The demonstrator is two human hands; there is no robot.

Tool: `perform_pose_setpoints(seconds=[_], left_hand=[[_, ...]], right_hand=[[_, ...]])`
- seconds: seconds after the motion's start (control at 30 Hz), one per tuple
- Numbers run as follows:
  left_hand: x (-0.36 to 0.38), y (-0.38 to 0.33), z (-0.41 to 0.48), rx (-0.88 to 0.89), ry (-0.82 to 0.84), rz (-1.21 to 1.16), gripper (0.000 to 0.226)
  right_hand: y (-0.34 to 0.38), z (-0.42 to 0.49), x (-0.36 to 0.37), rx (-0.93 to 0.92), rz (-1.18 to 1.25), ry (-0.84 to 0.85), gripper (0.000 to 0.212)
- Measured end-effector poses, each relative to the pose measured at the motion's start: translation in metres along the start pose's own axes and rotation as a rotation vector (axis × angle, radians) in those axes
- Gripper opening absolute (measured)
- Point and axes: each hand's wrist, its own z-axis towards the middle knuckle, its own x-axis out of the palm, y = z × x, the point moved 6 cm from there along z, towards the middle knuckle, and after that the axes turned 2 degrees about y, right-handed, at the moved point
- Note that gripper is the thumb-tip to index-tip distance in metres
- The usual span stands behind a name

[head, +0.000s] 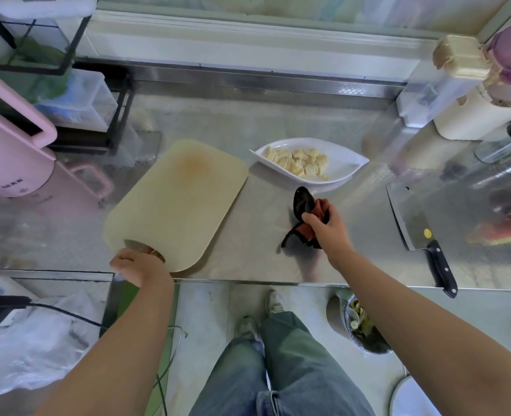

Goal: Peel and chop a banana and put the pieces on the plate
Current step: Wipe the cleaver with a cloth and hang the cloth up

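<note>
My right grip (323,223) is closed around a bunched black-and-orange cloth (306,217), pressing it onto the steel surface (263,253). Just beyond it sits the white plate (347,163) with the banana slices (299,163) piled inside. My left grip (137,264) clamps the near corner of the pale cutting board (179,199), which lies left of the cloth. The cleaver (413,226) rests well to the right of my right grip, untouched.

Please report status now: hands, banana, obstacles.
Left hand grips cutting board corner. Right hand holds cloth. Banana slices on plate. Nothing blocking.
</note>
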Motion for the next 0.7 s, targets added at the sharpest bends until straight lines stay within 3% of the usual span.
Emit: perform_pose_setpoints(seconds=[0.13,0.23,0.47,0.57,0.63,0.7], left_hand=[[0.014,-0.002,-0.005,0.081,0.085,0.076,0.021],[0.026,0.002,-0.005,0.052,0.174,0.128,0.032],[0.035,-0.002,-0.021,0.081,0.13,0.674,0.049],[0.049,-0.016,-0.044,0.279,0.039,0.717,0.052],[0.085,-0.025,-0.061,0.468,0.228,0.62,0.042],[0.13,-0.025,-0.087,0.4,0.576,0.424,0.024]], right_hand=[[0.002,0.0,0.003,0.005,0.009,0.025,0.041],[0.008,-0.003,0.004,-0.01,0.03,0.053,0.037],[0.013,-0.003,-0.023,-0.004,0.086,0.055,0.031],[0.015,0.002,-0.047,0.024,0.122,0.051,0.025],[0.016,0.009,-0.065,0.051,0.148,0.026,0.018],[0.019,0.018,-0.081,0.063,0.165,-0.006,0.014]])
